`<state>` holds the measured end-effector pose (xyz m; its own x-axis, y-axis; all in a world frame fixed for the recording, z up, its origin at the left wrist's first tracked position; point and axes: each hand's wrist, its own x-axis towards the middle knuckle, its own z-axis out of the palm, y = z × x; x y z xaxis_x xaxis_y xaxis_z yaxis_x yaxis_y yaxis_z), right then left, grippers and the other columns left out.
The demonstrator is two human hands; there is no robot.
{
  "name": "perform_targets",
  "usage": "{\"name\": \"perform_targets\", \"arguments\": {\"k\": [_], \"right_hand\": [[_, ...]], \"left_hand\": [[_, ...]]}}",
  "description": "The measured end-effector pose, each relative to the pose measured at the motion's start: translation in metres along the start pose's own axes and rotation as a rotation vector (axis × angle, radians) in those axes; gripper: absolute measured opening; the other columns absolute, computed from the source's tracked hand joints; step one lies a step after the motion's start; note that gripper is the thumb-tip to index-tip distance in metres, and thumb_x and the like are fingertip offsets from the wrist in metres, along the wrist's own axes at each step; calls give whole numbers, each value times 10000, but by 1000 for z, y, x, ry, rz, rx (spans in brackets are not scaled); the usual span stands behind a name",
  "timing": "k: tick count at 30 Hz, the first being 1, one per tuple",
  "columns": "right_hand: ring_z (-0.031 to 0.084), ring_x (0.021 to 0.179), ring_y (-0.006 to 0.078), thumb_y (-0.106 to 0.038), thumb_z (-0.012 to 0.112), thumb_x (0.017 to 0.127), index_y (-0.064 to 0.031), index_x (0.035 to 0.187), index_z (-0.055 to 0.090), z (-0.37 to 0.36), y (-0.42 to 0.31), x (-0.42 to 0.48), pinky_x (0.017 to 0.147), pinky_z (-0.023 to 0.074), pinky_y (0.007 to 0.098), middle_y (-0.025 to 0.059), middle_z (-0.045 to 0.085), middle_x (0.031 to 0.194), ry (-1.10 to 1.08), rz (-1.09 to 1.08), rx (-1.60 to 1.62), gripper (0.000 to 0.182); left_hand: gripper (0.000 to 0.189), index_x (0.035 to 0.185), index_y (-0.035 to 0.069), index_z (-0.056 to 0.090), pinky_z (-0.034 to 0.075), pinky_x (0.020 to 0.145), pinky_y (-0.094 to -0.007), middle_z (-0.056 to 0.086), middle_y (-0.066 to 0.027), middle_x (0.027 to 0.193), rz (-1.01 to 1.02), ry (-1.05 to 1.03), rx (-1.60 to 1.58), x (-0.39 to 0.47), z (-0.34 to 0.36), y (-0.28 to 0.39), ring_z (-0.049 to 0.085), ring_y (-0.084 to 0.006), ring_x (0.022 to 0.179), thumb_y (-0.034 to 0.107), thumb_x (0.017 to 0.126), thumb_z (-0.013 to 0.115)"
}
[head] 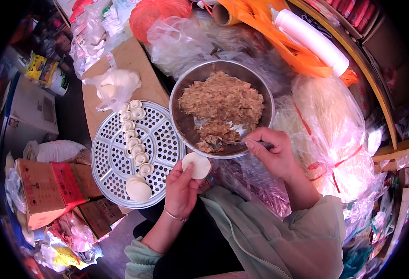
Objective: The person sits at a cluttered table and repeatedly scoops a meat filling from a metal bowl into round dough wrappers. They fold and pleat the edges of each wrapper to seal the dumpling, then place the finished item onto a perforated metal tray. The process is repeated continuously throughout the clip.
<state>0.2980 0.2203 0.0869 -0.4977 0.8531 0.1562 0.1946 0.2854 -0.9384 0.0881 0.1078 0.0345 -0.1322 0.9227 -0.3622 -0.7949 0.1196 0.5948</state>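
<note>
A round dumpling wrapper (198, 165) lies flat across the fingers of my left hand (180, 190), with the thumb pressing on it. My right hand (272, 150) grips the handle of a metal spoon (265, 144), whose bowl end is in the ground filling near the basin's front wall. The steel basin (272, 104) holds a large mound of brownish minced filling (221, 97). Left of it is a perforated metal steamer tray (107, 157). Several folded dumplings (133, 143) run in a line down the tray, and a stack of wrappers (139, 190) lies at its near edge.
Dough in a clear plastic bag (115, 87) rests on a cardboard sheet (155, 82) behind the tray. Large bags of dry noodles (329, 139) stand to the right. A white plastic roll (310, 40) lies on an orange bag (260, 21). Cardboard boxes (40, 191) are at the left.
</note>
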Motion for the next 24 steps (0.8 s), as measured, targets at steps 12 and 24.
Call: {"name": "perform_targets", "arguments": {"k": [12,24], "right_hand": [[435,515,66,-90,555,928,30,946,609,4,2,-2,451,329,199,48,549,666,80,153,707,133],[534,620,97,-91,577,919,11,940,625,29,2,-14,546,406,218,37,591,722,-83,221,367,115]], "left_hand": [[367,1241,-83,463,444,1011,-413,575,-188,1197,15,-33,-44,-4,0,-1,574,-285,1117,-53,876,476],[402,1262,-61,460,428,1032,-388,565,-151,1215,53,-43,-84,-16,-9,8,554,-238,1145,-91,862,444]]}}
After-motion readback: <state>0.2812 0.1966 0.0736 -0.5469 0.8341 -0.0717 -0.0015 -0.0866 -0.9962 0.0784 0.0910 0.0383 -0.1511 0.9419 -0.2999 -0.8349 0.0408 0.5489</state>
